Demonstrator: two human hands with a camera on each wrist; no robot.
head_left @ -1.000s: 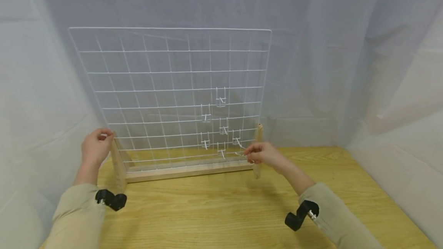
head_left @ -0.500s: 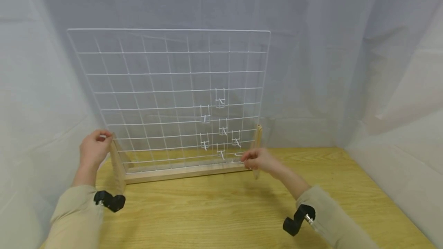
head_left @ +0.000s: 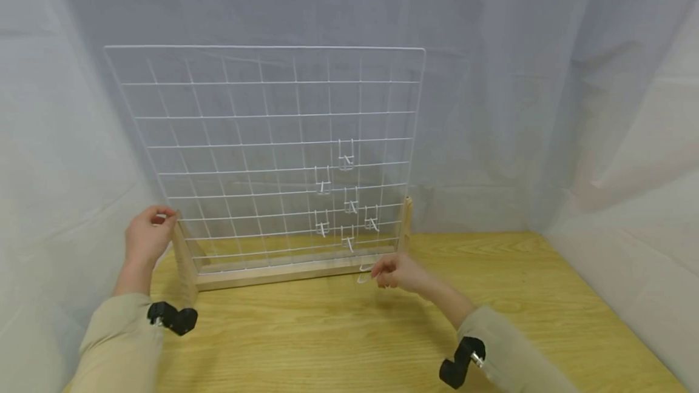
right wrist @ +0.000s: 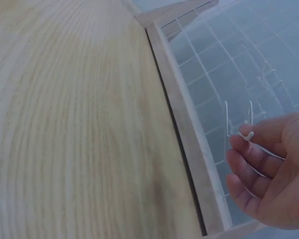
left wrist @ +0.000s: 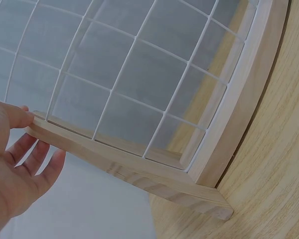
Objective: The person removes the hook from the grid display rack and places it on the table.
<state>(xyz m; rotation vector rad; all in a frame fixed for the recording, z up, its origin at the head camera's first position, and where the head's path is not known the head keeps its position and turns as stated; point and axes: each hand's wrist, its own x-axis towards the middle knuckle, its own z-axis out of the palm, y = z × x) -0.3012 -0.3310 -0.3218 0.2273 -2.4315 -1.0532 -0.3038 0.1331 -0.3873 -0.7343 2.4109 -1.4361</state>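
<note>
A white wire grid panel (head_left: 264,116) stands upright in a wooden stand (head_left: 273,274). My left hand (head_left: 146,236) grips the top of the stand's left upright (left wrist: 79,147), thumb on one side and fingers under the other in the left wrist view. My right hand (head_left: 403,274) pinches a white wire hook (right wrist: 226,119) between thumb and fingertips. Its two prongs stick out past my fingers, and it is apart from the panel, in front of the stand's lower right. Several similar hooks, among them the top hook (head_left: 346,159), hang on the panel's right half.
The wood-grain tabletop (head_left: 284,338) spreads in front of the stand. A pale sheet (head_left: 480,108) hangs behind and along both sides. At the stand's right end rises a second wooden upright (head_left: 406,220). Black camera mounts (head_left: 173,317) sit on both sleeves.
My right hand has moved down and slightly left with the hook, away from the lower right of the grid toward the table. My left hand stays on the upright.
</note>
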